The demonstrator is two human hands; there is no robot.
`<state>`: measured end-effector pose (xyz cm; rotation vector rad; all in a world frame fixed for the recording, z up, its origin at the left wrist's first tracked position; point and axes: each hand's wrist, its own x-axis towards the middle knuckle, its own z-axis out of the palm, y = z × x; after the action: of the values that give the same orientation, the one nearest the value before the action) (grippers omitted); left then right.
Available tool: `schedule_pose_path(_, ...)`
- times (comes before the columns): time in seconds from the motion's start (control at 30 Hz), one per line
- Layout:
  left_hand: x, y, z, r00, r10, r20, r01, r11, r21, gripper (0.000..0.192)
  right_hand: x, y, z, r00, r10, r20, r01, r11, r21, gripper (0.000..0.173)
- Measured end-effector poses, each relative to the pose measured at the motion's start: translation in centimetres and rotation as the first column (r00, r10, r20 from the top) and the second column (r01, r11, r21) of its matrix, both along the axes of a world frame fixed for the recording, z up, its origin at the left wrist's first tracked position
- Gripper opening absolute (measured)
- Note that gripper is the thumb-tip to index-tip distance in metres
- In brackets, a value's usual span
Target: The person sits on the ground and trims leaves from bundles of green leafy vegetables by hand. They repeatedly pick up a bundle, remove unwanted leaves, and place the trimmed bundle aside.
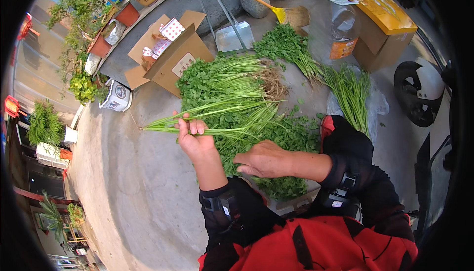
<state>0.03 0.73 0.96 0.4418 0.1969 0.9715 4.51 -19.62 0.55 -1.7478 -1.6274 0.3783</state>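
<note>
My left hand (195, 137) holds a small bunch of green leafy stalks (159, 124), with its thin root end pointing left. To its right, my right hand (263, 158) is over a pile of loose greens (296, 134); its fingers are bent, and whether anything is between them is hidden. Beyond my hands lies a large heap of leafy stalks, like coriander or celery (222, 82), its brown roots (274, 84) to the right. Another leafy bunch (283, 43) is farther off. A bundle of long green stalks (350, 93) rests on clear plastic at the right.
An open cardboard box (185, 58), a metal dustpan (235, 37) and a broom (292, 15) stand beyond the heap. At the right are a clear plastic jug (342, 26), a carton with a yellow top (385, 41) and a helmet (426, 82). Potted plants (127, 14) line the left.
</note>
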Motion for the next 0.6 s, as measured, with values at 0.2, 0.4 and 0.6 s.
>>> schedule_pose_path(0.2, 0.1, 0.4, -0.4, 0.934, -0.21, 0.289, 0.246, 0.965, -0.095, 0.029, -0.2, 1.6, -2.0, 0.327, -0.083, -0.942, 0.094, 0.994, -0.055, 0.025)
schedule_pose_path(0.4, 0.4, -1.1, 0.6, 0.887, -0.312, 0.342, 0.357, 0.931, -0.077, 0.037, 1.8, 1.9, -0.5, -0.029, 0.282, -0.959, 0.146, 0.95, 0.275, 0.032)
schedule_pose_path(0.6, 0.6, -1.9, 1.1, 0.842, -0.417, 0.341, 0.449, 0.893, -0.017, 0.037, 1.7, 1.7, 0.3, -0.026, 0.209, -0.978, 0.003, 0.978, 0.209, 0.03)
